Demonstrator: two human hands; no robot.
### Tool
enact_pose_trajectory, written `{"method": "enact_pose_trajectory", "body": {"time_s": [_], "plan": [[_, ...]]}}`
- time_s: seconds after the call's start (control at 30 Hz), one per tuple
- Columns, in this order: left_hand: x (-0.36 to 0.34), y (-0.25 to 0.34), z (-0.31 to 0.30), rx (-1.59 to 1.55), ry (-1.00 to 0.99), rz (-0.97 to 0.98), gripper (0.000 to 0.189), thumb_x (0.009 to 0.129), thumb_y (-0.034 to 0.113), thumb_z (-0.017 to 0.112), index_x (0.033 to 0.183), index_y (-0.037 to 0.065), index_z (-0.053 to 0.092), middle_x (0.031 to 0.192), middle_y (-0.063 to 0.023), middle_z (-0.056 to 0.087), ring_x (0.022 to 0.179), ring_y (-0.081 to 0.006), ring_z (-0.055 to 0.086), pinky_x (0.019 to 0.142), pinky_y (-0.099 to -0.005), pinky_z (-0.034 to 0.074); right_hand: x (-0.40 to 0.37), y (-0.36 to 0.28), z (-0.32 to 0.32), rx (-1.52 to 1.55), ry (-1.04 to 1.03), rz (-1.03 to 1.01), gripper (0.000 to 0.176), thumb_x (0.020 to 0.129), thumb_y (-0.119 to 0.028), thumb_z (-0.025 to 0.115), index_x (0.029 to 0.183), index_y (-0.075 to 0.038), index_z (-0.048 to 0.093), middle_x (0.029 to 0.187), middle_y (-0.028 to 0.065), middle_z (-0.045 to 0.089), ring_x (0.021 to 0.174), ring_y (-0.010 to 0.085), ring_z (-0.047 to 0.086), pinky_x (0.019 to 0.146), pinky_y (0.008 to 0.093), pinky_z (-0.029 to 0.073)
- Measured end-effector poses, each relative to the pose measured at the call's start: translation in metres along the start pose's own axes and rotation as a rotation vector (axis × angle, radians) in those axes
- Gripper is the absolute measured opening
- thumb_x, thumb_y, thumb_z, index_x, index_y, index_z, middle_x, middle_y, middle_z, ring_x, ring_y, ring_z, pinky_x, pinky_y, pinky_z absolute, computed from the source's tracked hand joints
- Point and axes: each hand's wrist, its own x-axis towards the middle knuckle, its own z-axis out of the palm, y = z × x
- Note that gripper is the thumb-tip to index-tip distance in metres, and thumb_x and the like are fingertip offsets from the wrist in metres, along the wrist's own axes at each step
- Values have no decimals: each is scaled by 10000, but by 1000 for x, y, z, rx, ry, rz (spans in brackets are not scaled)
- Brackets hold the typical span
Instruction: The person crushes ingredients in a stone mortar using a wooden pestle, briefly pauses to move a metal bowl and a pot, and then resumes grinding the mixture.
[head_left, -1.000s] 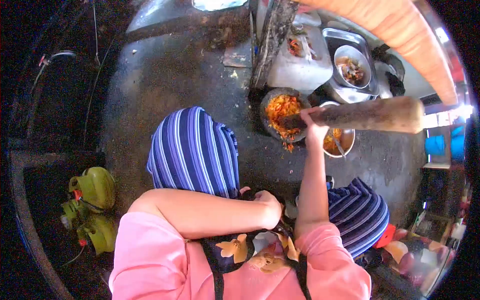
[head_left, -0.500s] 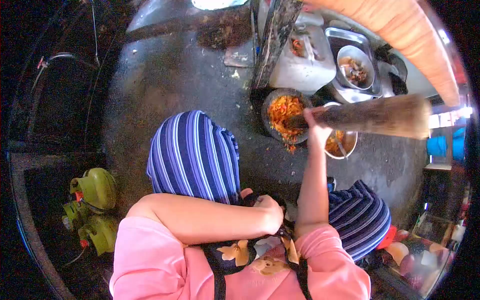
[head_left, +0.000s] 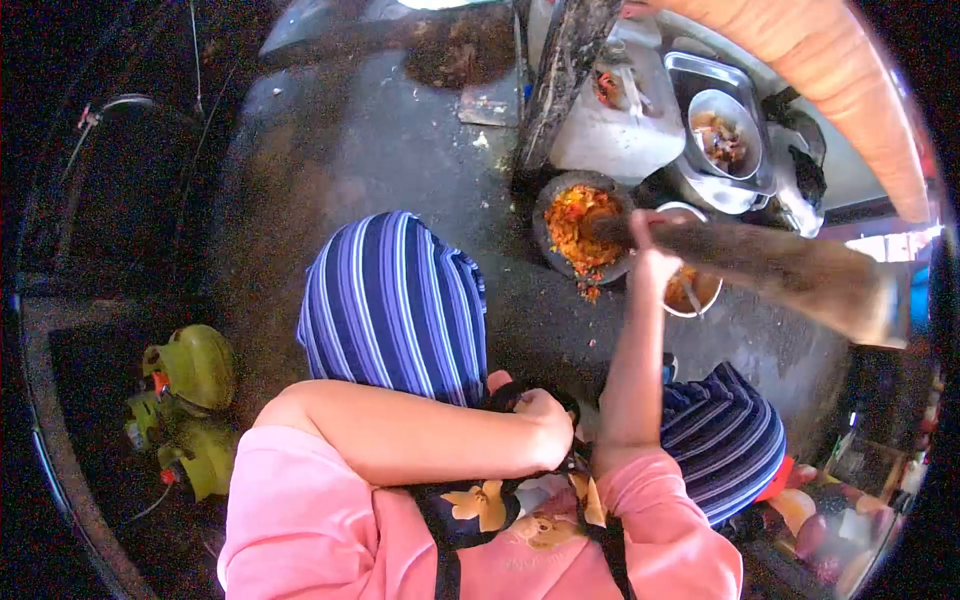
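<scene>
My right hand [head_left: 652,255] is wrapped round a large wooden pestle [head_left: 790,270], whose narrow end rests in a dark stone mortar [head_left: 552,248]. Orange-red crushed food [head_left: 578,222] fills the mortar, and some bits lie on its near edge. My left hand [head_left: 545,425] is closed near my chest, against dark cloth; what it holds, if anything, is hidden. Just right of the mortar, partly behind the pestle and my wrist, stands a white bowl [head_left: 712,297] with orange food and a spoon.
Behind the mortar stand a pale container [head_left: 625,145] and a metal tray [head_left: 752,190] bearing a bowl [head_left: 745,115] of food. A dark wooden post [head_left: 565,85] rises beside them. Green gas cylinders [head_left: 200,370] are at the left. My knees are under striped cloth [head_left: 395,310].
The pestle's thick end has swung down and to the right, with my right hand still round it. The surroundings have shifted slightly right in view. My left hand has barely moved.
</scene>
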Motion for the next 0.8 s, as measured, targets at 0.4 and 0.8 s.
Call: {"method": "enact_pose_trajectory", "body": {"time_s": [0.4, 0.8], "plan": [[11, 0, -7, 31, -25, -22, 267, 652, 210, 646, 909, 147, 681, 963, -51, 641, 915, -221, 591, 704, -437, 463, -9, 70, 5, 271, 90, 182, 234, 634, 6, 700, 823, -38, 569, 857, 46, 561, 816, 171, 505, 804, 315, 377], [11, -9, -3, 128, -53, -15, 330, 710, 283, 624, 1019, 166, 636, 979, -24, 627, 896, -232, 581, 736, -433, 439, 28, -5, -2, 83, 203, -7, 186, 592, 10, 691, 737, -25, 579, 741, 54, 567, 728, 180, 507, 708, 298, 410]]}}
